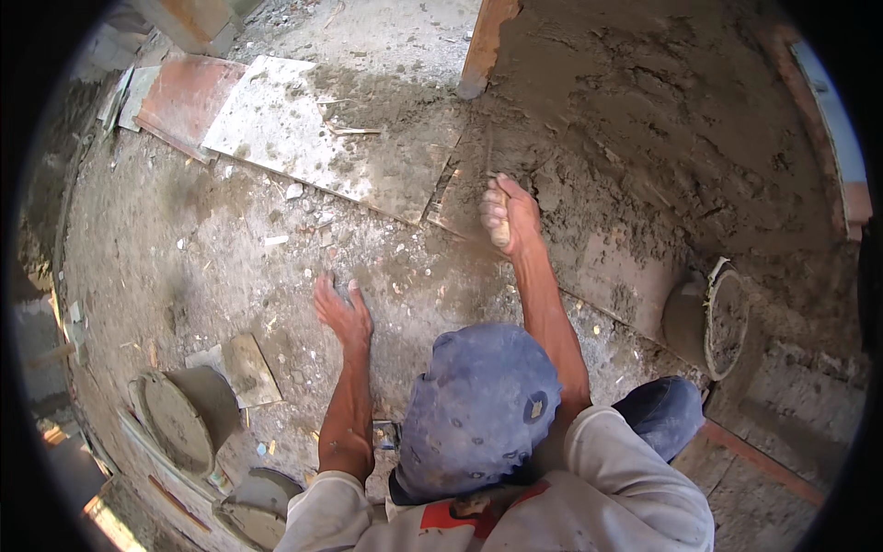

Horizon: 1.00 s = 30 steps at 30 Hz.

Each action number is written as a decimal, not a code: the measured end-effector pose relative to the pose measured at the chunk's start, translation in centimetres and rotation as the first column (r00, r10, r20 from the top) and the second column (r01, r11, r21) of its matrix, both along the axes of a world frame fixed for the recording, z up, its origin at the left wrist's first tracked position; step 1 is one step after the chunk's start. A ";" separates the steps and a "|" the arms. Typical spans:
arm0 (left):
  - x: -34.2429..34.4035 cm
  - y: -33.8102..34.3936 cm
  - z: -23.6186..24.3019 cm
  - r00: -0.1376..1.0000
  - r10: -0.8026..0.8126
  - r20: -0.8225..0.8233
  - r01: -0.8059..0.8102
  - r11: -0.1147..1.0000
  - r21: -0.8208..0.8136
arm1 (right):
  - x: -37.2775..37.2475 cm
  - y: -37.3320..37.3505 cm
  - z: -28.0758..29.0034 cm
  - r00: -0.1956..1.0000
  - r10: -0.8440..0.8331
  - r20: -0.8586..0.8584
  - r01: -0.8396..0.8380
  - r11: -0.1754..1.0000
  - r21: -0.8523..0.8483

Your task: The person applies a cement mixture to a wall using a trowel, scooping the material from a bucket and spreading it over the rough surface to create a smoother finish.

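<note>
My right hand (521,213) is closed around the pale wooden handle of a trowel (500,232). The trowel points away from me, and its mud-coated blade is hard to tell from the wet grey-brown mortar (635,101) around it. That mortar spreads in a rough, ridged layer over the far right. My left hand (344,311) hangs with fingers apart above the gritty ground, holding nothing. Beyond it lies a mortar-spattered white board (276,110), its right part smeared with mortar, near the trowel.
A reddish board (193,97) lies at the far left, and a wooden post (487,46) rises at the back. To the right, a mortar-caked bucket (685,317) is tipped over. Another bucket (207,400) stands at left beside a small board (250,370). My bent knee (497,396) is in front.
</note>
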<state>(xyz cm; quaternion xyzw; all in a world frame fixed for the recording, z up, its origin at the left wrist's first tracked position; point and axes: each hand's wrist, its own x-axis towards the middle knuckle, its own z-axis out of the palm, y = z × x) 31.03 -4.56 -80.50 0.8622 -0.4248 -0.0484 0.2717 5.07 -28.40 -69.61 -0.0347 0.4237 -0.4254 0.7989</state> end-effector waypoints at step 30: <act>-0.2 -0.1 0.0 1.000 0.006 0.018 -0.006 1.000 0.012 | -13.5 3.4 1.0 0.127 0.341 -0.932 -0.590 0.781 0.205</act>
